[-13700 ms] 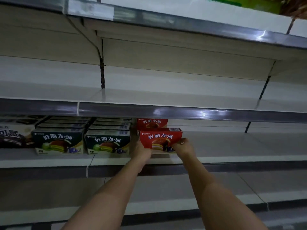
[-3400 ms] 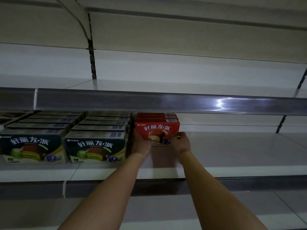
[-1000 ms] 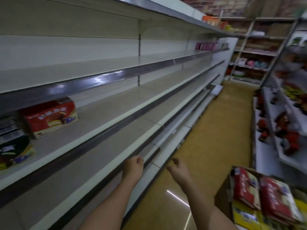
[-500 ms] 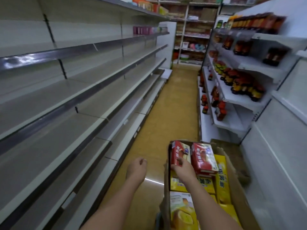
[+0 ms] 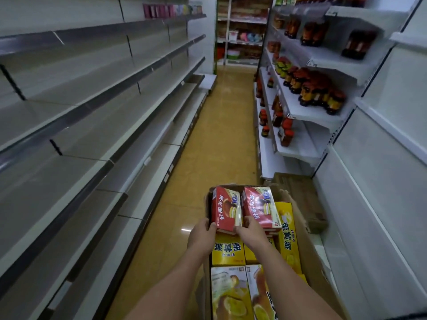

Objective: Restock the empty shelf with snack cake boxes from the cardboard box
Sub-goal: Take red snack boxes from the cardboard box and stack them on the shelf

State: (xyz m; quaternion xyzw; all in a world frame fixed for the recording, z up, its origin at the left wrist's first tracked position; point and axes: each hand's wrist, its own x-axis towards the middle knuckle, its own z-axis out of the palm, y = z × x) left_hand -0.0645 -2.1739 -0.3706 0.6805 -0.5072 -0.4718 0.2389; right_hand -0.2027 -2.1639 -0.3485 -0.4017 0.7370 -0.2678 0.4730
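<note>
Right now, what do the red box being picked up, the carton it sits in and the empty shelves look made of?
Red snack cake box: thin printed paperboard with a glossy finish, judging by its sheen and crisp folded edges. Cardboard box: brown matte cardboard, probably corrugated, with a rough bent flap. Empty shelves: likely painted sheet metal, pale and smooth, with a shiny price strip along the front that catches the light.

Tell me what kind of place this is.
Most likely a small grocery shop aisle: long tiered shelves on the left, jars displayed opposite, and a cardboard box of snack cake boxes being unpacked.
</note>
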